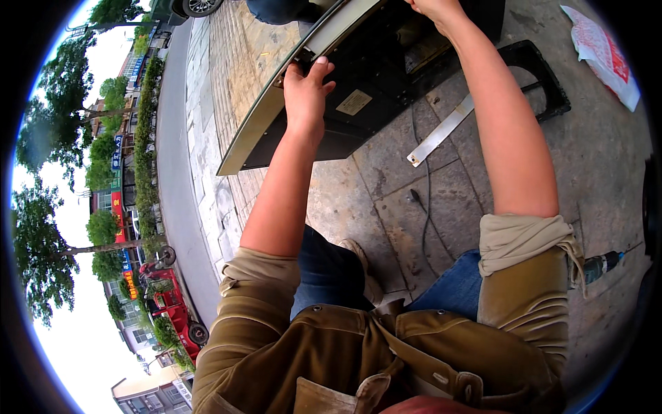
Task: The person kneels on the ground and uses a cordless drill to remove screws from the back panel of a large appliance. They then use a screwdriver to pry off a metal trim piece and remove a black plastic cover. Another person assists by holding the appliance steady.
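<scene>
A large black appliance body (372, 86), with a pale metal rim and a small label plate (354, 102), stands tilted in front of me; its kind is not clear. My left hand (307, 96) is closed on its rim, thumb up and fingers curled at the edge. Farther right, my right hand (436, 10) reaches over the appliance's open side, where a rusty-looking cavity shows. Its fingers are bent together at the top edge of the picture, and what they hold is hidden.
On the paving lie a flat metal strip (441, 132), a grey cord (426, 214) with a black plug (413, 196), a black frame (552, 90) and a white-and-red plastic bag (601, 55). A power drill (598, 266) lies by my right elbow. Beyond the left roadside stands a red three-wheeler (172, 307).
</scene>
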Available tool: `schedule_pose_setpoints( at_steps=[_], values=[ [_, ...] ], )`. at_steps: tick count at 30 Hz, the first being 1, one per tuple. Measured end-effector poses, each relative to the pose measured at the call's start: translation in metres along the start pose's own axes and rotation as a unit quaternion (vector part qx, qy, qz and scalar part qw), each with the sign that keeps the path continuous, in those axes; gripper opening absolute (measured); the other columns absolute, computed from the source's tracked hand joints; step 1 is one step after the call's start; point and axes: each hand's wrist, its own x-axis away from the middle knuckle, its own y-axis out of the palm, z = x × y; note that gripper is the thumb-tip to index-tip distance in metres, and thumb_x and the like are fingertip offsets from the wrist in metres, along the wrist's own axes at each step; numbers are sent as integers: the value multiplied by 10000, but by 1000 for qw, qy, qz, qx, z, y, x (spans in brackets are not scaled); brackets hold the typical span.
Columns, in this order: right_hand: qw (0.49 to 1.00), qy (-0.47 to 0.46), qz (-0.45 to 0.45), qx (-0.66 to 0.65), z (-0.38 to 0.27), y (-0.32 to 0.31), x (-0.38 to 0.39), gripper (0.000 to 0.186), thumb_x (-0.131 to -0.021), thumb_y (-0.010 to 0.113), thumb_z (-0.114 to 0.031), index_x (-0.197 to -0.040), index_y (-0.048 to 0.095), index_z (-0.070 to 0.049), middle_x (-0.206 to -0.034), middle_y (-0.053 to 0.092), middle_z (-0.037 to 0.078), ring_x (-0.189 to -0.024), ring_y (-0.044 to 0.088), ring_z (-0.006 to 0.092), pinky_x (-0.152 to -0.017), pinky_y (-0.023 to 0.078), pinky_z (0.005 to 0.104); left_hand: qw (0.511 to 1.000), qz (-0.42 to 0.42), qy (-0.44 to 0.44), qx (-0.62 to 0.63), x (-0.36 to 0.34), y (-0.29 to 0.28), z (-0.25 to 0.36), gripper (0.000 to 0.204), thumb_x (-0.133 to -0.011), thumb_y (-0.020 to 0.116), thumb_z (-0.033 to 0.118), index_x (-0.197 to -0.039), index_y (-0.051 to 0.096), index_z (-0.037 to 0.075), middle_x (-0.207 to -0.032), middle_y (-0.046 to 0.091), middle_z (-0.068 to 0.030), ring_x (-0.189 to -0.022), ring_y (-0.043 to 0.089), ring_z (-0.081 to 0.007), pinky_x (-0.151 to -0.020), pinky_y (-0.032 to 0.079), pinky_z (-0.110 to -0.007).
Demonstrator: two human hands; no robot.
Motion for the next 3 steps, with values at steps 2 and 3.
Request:
schedule_pose_setpoints(
  at_steps=[2, 3],
  values=[
    [1000, -10, 4, -4, 8, 0, -6, 182, -892, 547, -129, -893, 650, 22, -551, 522, 26, -455, 440, 95, -440, 333, 282, 1000, -14, -15, 17, 1, 0, 3, 402, -896, 578, 202, -1231, 454, 17, -1161, 549, -88, -1065, 565, -211, -811, 473, -350],
    [1000, -15, 8, -6, 14, 1, -11, 185, -893, 559, -144, -900, 651, 16, -558, 530, 29, -462, 451, 95, -441, 337, 284, 999, -22, -22, 26, 3, 0, 6, 430, -896, 579, 210, -1258, 442, 22, -1203, 530, -91, -1109, 554, -235, -852, 463, -374]
  ],
)
